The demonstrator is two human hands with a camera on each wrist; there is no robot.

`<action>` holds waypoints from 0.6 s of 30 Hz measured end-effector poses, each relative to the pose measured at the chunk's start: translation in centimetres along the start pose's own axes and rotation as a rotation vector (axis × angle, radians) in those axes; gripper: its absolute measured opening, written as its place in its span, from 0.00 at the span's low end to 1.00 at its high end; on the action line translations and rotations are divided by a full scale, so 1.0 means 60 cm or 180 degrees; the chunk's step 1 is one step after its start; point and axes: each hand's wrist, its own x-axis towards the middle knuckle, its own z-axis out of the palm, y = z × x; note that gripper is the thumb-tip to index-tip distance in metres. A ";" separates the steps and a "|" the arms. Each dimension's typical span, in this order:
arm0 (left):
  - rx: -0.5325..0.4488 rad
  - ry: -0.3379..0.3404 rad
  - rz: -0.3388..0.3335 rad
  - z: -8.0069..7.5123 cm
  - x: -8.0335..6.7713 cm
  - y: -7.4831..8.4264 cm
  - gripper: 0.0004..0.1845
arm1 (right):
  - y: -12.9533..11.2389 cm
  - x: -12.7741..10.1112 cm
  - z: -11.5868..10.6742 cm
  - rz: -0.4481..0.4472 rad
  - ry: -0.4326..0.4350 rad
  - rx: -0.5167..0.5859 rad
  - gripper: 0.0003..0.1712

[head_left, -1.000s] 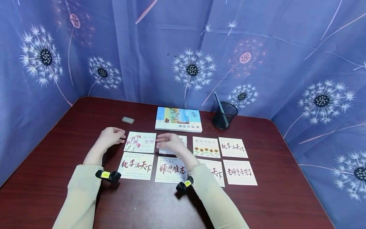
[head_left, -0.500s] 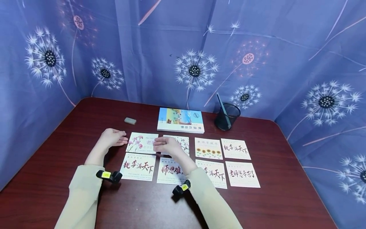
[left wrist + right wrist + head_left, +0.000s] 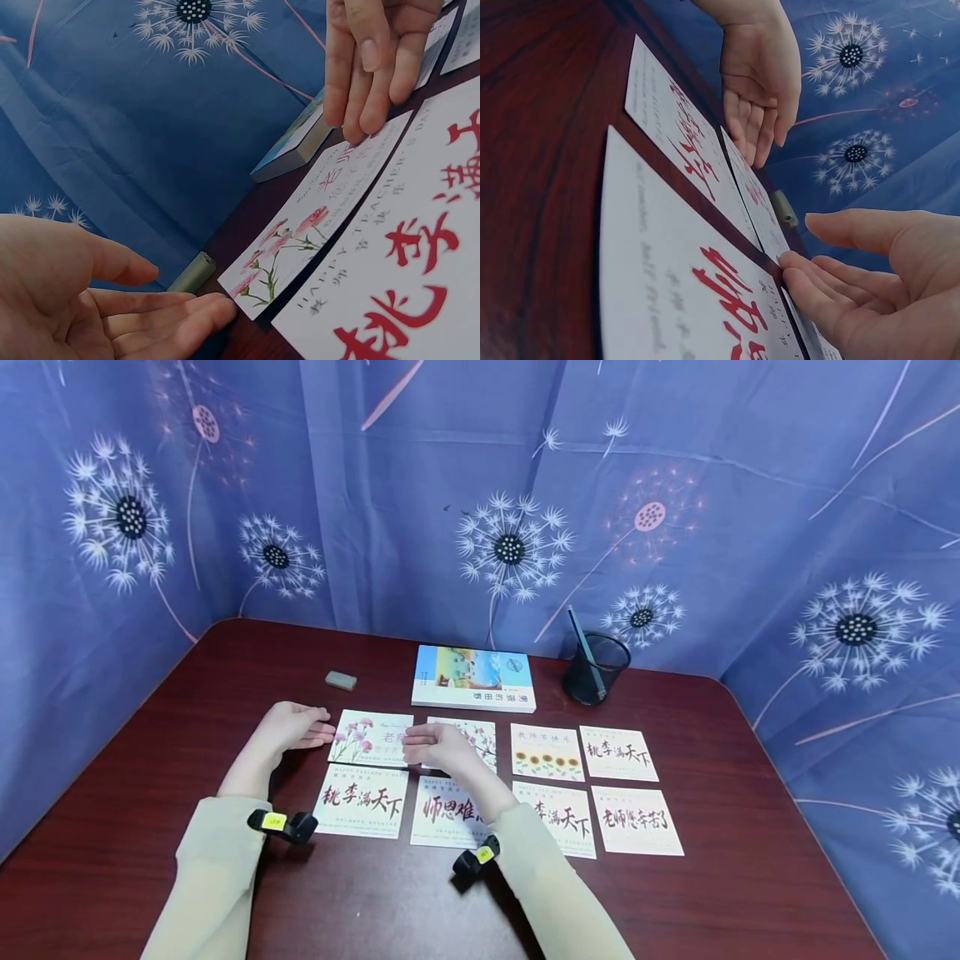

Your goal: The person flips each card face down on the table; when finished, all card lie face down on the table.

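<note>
Though thin, 8 crisp-cornered cards (image 3: 547,753)

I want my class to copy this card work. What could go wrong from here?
Skewing: the left grip and right grip are at opposite ends of the pink-flower card, so an uneven push might turn it.
Overlap: only a narrow gap parts it from the front-left card, so it could slide onto that one.
Nudging: the right grip partly hides the blossom card in the head view and might brush it.
</note>
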 end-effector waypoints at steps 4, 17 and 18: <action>-0.0072 -0.0077 -0.0024 0.001 0.000 0.000 0.26 | 0.000 -0.001 0.001 0.0004 0.0013 0.0010 0.26; 0.0167 -0.0090 0.0087 0.004 0.000 -0.004 0.24 | 0.002 -0.002 0.004 -0.0047 -0.0006 -0.0025 0.26; 0.0170 -0.0092 0.0091 0.004 0.001 -0.004 0.24 | 0.002 -0.001 0.004 -0.0057 -0.0007 -0.0016 0.27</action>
